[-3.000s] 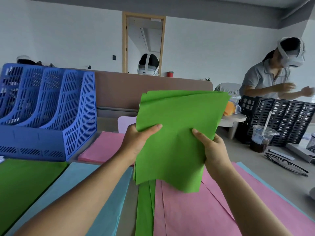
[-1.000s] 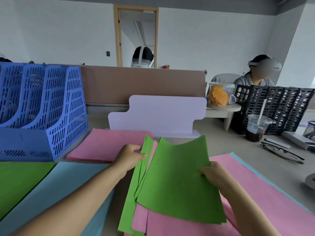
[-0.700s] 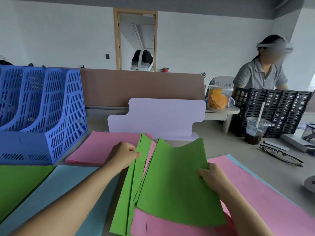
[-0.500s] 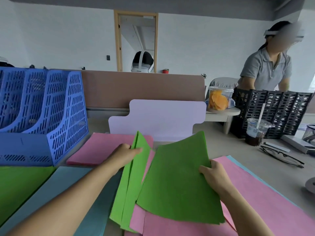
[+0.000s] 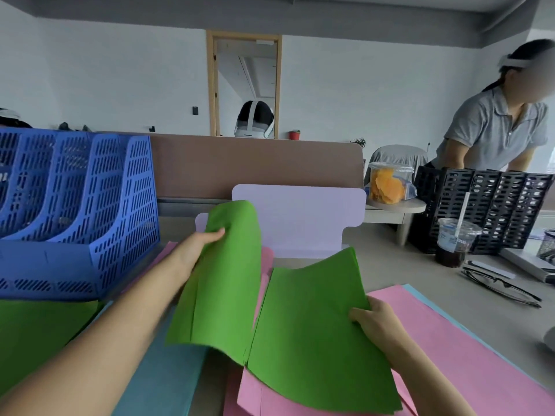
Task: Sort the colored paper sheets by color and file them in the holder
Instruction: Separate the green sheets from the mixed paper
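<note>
Left hand (image 5: 201, 245) is pinching the lifted green paper sheets (image 5: 228, 283) near their upper left edge, with one digit lying on the front face. The tops of those sheets are curling over towards the person. Right hand (image 5: 374, 321) is gripping the right edge of the green paper stack (image 5: 312, 340), fingers curled round it. This stack is resting, slightly bowed, on the pink paper sheets (image 5: 456, 343) spread over the grey surface (image 5: 405, 265). Both green bundles are meeting at their lower inner corner, opening like a book.

At the far left the perforated blue plastic file holder (image 5: 99, 223) is standing well apart from the held paper. A light blue paper sheet (image 5: 168, 382) is lying under the left forearm, and a flat green paper sheet (image 5: 39, 334) is lying beside it, in front of the holder. Behind the hands a pale lilac card stand (image 5: 300, 217) is standing upright. To the right a black perforated file holder (image 5: 495, 205), a clear plastic cup of dark drink (image 5: 456, 241) and black-rimmed glasses (image 5: 500, 286) are sitting on the surface.
</note>
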A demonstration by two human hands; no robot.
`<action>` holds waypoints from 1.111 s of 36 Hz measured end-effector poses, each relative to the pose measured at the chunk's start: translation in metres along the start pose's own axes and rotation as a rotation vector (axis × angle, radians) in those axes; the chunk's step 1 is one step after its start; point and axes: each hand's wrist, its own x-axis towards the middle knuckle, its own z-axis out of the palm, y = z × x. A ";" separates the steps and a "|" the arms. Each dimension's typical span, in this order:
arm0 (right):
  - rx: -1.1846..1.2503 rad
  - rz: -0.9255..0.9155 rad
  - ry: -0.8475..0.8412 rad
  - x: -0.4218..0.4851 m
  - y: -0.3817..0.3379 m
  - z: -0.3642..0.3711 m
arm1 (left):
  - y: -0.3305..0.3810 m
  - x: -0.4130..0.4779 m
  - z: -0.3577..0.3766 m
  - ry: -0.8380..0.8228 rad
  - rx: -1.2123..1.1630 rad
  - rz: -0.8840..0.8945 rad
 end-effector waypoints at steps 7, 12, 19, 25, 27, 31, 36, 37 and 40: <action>0.061 -0.005 -0.095 -0.001 0.002 0.008 | -0.001 -0.009 0.021 -0.077 -0.183 -0.010; 0.120 0.017 -0.061 0.000 0.004 0.008 | -0.003 0.004 0.030 -0.022 -0.031 0.071; 0.188 -0.001 -0.116 -0.001 0.005 0.003 | -0.038 0.008 0.025 -0.115 -0.057 -0.097; 0.193 0.054 -0.147 0.002 0.007 0.004 | -0.068 0.007 0.014 -0.129 0.323 -0.137; 0.170 0.074 -0.130 0.004 0.008 0.004 | -0.075 0.009 0.016 -0.034 0.353 -0.064; 0.279 0.058 -0.181 0.003 0.006 0.008 | -0.080 0.015 0.030 0.012 0.257 -0.016; 0.324 0.076 -0.231 0.001 0.008 0.014 | -0.081 0.013 0.048 -0.082 0.343 -0.045; 0.336 0.075 -0.221 0.001 0.007 0.015 | -0.080 0.013 0.050 -0.075 0.356 -0.004; 0.450 0.038 -0.195 0.001 0.004 0.013 | -0.078 0.011 0.050 0.000 0.380 0.171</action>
